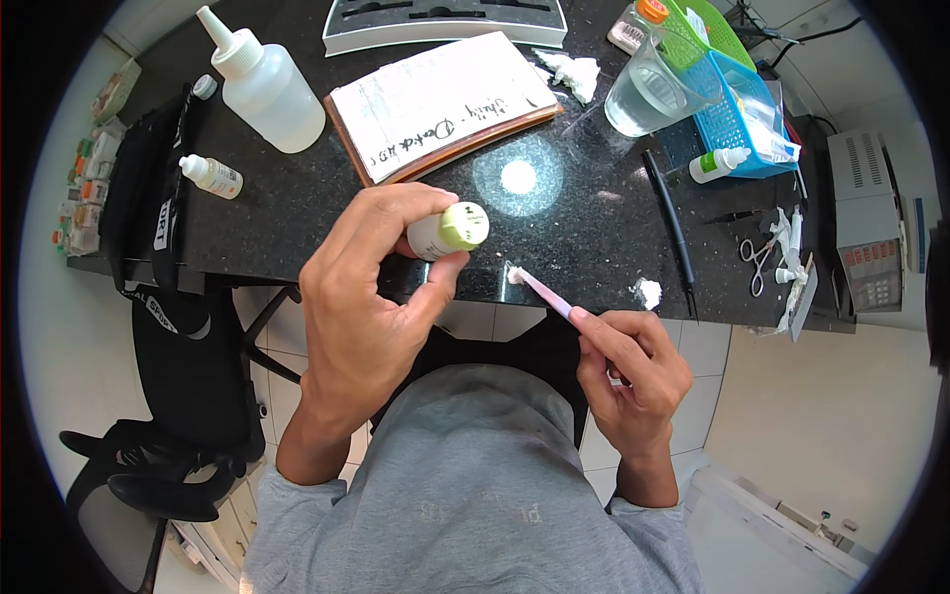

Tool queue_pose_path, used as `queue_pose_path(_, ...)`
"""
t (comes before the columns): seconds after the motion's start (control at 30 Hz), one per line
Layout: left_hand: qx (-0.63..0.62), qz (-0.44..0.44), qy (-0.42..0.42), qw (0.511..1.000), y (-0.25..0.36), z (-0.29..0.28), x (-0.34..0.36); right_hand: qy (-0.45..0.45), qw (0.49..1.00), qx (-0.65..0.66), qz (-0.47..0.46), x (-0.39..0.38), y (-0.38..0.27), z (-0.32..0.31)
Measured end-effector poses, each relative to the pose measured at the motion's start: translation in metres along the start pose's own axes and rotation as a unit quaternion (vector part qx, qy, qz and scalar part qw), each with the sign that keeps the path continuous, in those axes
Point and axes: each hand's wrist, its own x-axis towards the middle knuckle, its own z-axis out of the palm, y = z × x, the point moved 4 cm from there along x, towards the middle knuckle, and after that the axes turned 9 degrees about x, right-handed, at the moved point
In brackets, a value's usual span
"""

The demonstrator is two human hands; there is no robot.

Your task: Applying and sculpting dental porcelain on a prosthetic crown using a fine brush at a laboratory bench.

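Left hand (pixel 361 302): wrapped round a small jar (pixel 445 230), green lid (pixel 464 226) facing up!
Jar: right there, at the table's (pixel 584 233) near edge.
Right hand (pixel 633 374): pinching a pink stick (pixel 546 294) — whitened tip near the jar!

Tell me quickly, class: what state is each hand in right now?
Left hand: closed, holding a small white container with a pale green cap.
Right hand: closed, holding a pink stick.

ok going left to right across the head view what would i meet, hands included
Small dropper bottle, large squeeze bottle, left hand holding green-capped vial, pale pink stick, right hand holding that stick, green-labelled bottle, scissors.
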Motion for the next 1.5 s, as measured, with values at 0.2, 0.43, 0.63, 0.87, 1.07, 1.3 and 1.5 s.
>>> queue_pose_path(0.2, 0.022, 0.017, -0.043, 0.999, 0.012, 0.001, -0.005, 0.057, 0.997, 0.041, 0.011, 0.02, -0.009, -0.008)
queue_pose_path(0.43, -0.065, 0.008, -0.068, 0.996, 0.014, 0.006, -0.008, -0.029, 0.985, 0.132, 0.106, 0.067, -0.01, 0.02)
queue_pose_path(0.63, -0.13, -0.026, -0.115, 0.985, 0.007, 0.005, -0.002, 0.001, 0.993, 0.116, -0.009, 0.072, -0.005, 0.028)
queue_pose_path(0.87, -0.174, -0.023, -0.112, 0.978, -0.002, 0.005, -0.006, -0.027, 0.998, 0.062, 0.008, 0.086, -0.008, -0.008)
queue_pose_path(1.07, -0.204, -0.08, -0.107, 0.97, 0.0, 0.009, -0.006, -0.075, 0.993, -0.057, -0.066, 0.069, -0.035, -0.046)
queue_pose_path(1.3, -0.132, -0.044, -0.088, 0.986, 0.002, 0.006, -0.006, -0.146, 0.972, -0.128, -0.133, 0.083, -0.052, -0.039)
queue_pose_path(1.5, -0.063, -0.015, -0.099, 0.993, 0.003, -0.001, -0.005, -0.172, 0.964, -0.126, -0.158, 0.091, -0.053, -0.041)
